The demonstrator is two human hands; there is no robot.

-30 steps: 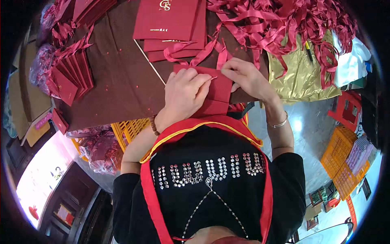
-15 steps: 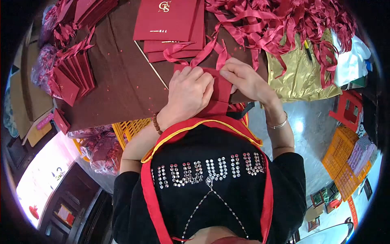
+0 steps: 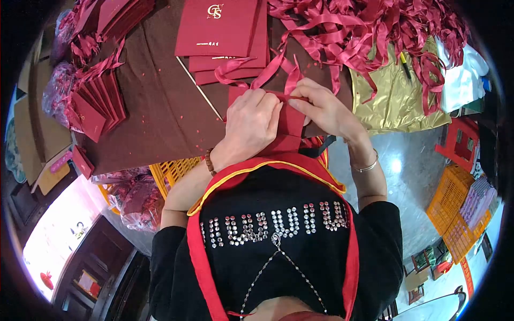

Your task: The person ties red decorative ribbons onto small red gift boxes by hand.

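A dark red paper bag (image 3: 290,122), seen only in part, lies at the front edge of the table under both hands. My left hand (image 3: 251,120) is closed over its left side, fingers curled and knuckles up. My right hand (image 3: 324,108) pinches the bag's upper edge between thumb and fingers. Just beyond my fingers, red satin ribbon (image 3: 292,72) loops up from the edge; how it joins the bag is hidden. Past my left hand lies a stack of flat red paper bags (image 3: 217,27) with a gold logo.
A heap of red ribbons (image 3: 353,29) covers the far right, beside gold plastic sheeting (image 3: 377,99) with a yellow pen (image 3: 405,65). Small red bags (image 3: 101,101) fan out at the left. A thin white stick (image 3: 199,88) lies on the brown tablecloth (image 3: 155,101). Orange crates (image 3: 450,198) stand below right.
My right thumb and fingers have shifted slightly along the bag's upper edge, and a strip of that edge now shows between my hands. My left hand has moved only slightly.
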